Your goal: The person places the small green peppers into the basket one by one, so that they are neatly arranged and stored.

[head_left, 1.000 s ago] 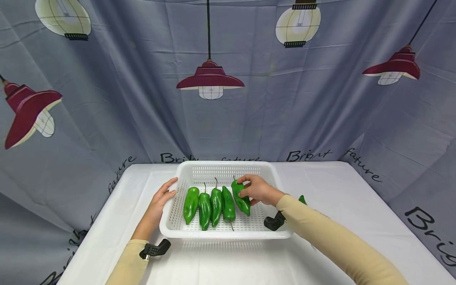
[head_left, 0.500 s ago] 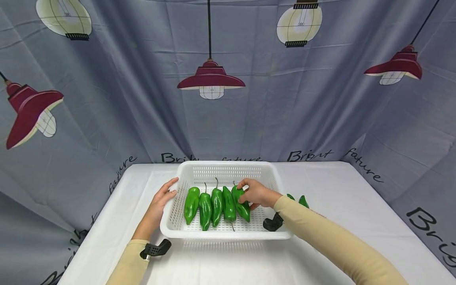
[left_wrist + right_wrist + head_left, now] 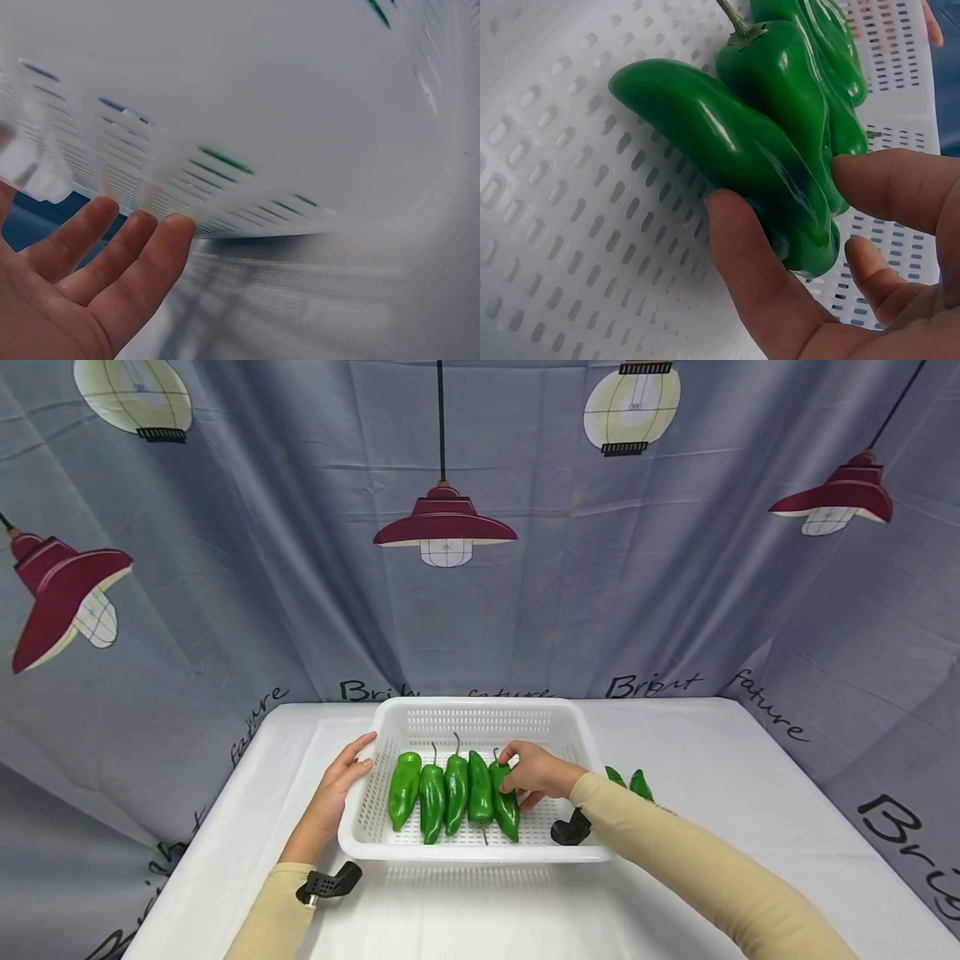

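Note:
In the head view a white perforated plastic basket (image 3: 480,853) holds several glossy green peppers (image 3: 432,804) side by side. My right hand (image 3: 551,773) reaches in from the right and holds the rightmost pepper (image 3: 506,821) between thumb and index finger. In the right wrist view the thumb (image 3: 731,217) lies along one side of that pepper (image 3: 697,112), and the index finger is beyond it, by the neighbouring pepper (image 3: 780,75). My left hand (image 3: 330,793) rests with extended fingers (image 3: 169,232) at the basket's left side, fingertips right at the slotted wall.
Two more green peppers (image 3: 640,785) show just right of the basket, partly hidden by the right sleeve (image 3: 697,852). A white cloth (image 3: 465,910) covers the table. Behind it hangs a grey-blue curtain (image 3: 300,568) printed with lamps.
My right hand has lowered the rightmost pepper and drawn it nearer and slightly left, straighter beside the row. The pepper next to it turned slightly. My left hand stays at the basket.

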{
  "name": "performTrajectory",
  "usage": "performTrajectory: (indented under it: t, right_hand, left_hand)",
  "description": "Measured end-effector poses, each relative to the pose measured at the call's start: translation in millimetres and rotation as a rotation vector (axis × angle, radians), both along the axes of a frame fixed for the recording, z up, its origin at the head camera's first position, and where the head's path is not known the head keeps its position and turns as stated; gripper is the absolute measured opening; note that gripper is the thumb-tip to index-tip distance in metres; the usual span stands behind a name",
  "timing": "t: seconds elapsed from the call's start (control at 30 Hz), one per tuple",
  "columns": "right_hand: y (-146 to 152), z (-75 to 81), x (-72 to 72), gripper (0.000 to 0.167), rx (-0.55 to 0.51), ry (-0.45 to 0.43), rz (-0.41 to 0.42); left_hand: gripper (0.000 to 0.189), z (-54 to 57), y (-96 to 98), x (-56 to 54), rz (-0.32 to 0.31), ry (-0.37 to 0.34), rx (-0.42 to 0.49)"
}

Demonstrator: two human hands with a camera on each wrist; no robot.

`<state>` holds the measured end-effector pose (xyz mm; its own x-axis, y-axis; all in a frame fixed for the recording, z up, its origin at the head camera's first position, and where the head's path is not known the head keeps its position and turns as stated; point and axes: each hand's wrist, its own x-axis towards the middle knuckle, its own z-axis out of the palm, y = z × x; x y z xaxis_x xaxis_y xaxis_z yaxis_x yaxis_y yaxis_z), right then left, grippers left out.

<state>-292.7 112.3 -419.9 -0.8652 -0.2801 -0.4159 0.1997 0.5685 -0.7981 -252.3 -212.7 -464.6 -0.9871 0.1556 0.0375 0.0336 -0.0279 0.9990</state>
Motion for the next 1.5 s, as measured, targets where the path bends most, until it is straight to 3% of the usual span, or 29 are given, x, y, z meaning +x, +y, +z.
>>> performTrajectory:
  t: [0.6,0.77,0.87,1.0,1.2,1.5]
  right_hand:
    - [2.3,2.2,0.3,0.037,0.022,-0.001,0.005]
    - [10.5,11.2,-2.3,0.045,0.015,0.012,0.003]
    - [20.8,24.3,-5.3,0.050,0.002,0.031,0.008]
    - [46.1,44.7,-8.1,0.055,-0.001,0.066,0.009]
    - [109.3,67.0,-3.3,0.063,-0.029,0.120,-0.018]
    - [191.7,59.3,14.4,0.070,0.008,0.109,-0.096]
  left_hand:
    - [0.053,-0.9,0.8,-0.8,-0.009,-0.001,0.008]
    - [0.054,-0.1,0.1,-0.6,0.000,-0.001,-0.001]
    - [0.054,0.6,0.0,0.2,0.007,-0.003,0.010]
    - [0.054,1.5,0.8,1.5,-0.005,0.001,0.012]
    - [0.055,2.1,1.1,1.0,-0.020,0.017,-0.004]
    - [0.055,-0.9,-0.7,-0.1,-0.037,0.029,0.014]
